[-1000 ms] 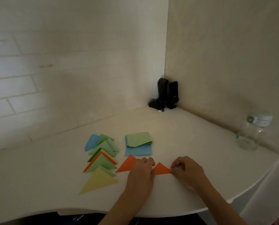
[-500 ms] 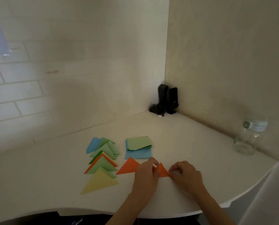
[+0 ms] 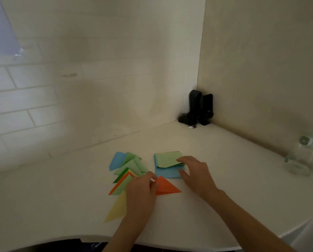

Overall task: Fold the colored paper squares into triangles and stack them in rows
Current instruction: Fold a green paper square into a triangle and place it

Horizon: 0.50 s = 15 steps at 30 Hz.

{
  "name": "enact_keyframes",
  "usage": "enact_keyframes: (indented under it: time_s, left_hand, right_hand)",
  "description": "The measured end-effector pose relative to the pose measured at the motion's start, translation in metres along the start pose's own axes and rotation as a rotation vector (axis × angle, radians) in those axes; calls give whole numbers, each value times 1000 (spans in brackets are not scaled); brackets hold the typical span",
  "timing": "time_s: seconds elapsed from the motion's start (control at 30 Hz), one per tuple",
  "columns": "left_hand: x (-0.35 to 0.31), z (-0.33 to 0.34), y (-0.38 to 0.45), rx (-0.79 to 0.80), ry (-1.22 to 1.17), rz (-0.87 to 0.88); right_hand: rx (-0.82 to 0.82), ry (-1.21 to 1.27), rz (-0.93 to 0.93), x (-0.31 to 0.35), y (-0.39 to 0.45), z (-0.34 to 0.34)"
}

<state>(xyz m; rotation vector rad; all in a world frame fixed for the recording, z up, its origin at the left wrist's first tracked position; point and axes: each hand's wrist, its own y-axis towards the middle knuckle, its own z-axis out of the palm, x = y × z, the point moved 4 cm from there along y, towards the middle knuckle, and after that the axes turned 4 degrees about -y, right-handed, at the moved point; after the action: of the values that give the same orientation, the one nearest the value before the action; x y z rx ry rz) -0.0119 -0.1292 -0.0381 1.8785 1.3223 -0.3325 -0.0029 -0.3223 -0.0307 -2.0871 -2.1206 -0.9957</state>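
Note:
A folded orange triangle (image 3: 165, 187) lies on the white table (image 3: 224, 188), and my left hand (image 3: 142, 190) pinches its left edge. To its left runs a row of overlapping folded triangles (image 3: 129, 170) in blue, green and orange, with a yellow triangle (image 3: 118, 209) nearest me, partly under my left hand. A stack of unfolded squares (image 3: 167, 165), light green over blue, sits further back. My right hand (image 3: 194, 171) hovers over the stack's right side with fingers spread; its fingertips touch the green top sheet.
Two black speakers (image 3: 200, 108) stand in the far wall corner. A clear glass jar with a white lid (image 3: 304, 157) sits at the right by the wall. The table's curved front edge runs close below my forearms.
My right hand left the orange triangle and moved back to the stack of squares. My left hand slid the orange triangle leftward toward the row of folded triangles.

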Motion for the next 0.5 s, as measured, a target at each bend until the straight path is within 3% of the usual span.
enact_keyframes:
  time_s: [0.23, 0.5]
  left_hand:
    - [14, 8, -2, 19, 76, -9]
    - [17, 11, -1, 1, 54, 18]
  right_hand:
    - [195, -224, 51, 8, 29, 34]
    - [84, -308, 125, 9, 27, 39]
